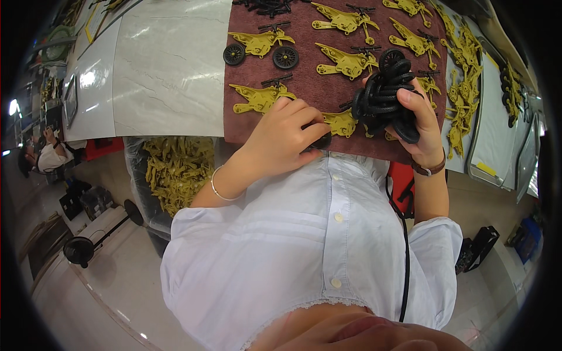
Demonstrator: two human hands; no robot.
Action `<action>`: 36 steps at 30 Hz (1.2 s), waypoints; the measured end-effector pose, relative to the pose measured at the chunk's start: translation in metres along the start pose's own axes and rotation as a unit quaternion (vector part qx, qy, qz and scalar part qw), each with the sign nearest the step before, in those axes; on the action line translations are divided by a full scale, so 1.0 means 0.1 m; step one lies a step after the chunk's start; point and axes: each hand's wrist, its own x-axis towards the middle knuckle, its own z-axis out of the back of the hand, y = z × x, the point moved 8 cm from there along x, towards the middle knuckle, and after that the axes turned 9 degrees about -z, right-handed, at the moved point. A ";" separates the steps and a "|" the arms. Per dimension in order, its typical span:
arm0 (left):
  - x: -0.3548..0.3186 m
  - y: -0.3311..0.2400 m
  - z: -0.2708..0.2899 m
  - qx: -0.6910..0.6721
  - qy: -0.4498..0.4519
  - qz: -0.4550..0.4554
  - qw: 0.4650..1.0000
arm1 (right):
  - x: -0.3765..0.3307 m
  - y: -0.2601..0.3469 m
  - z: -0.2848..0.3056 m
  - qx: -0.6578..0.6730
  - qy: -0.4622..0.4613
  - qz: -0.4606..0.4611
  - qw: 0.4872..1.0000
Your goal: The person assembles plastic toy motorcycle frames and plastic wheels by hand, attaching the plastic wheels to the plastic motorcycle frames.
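My right hand is closed round a thick bunch of black toy wheels, held above the right part of the brown cloth. At the cloth's near edge my left hand has its fingers curled round a black wheel, mostly covered by them. Just beyond the left hand lies a yellow toy motorbike body with a black handlebar. Another yellow body sits between my hands, partly hidden. Farther off, a motorbike body has a black wheel at one end and a second at the other.
Several more yellow bodies lie in rows on the brown cloth. Black parts are heaped at its far edge. Yellow pieces are piled at the right. Below the table's left side, a lined bin holds yellow parts.
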 end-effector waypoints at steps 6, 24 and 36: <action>0.09 -0.02 0.05 0.042 -0.029 0.010 0.999 | 0.00 -0.01 0.04 -0.002 0.001 0.008 1.000; 0.23 0.18 0.29 -0.200 -0.204 0.078 0.955 | -0.04 -0.03 -0.07 0.022 -0.019 0.029 0.999; -0.11 0.48 0.39 -0.350 -0.324 0.242 0.845 | 0.22 -0.22 -0.26 0.049 -0.004 -0.013 0.999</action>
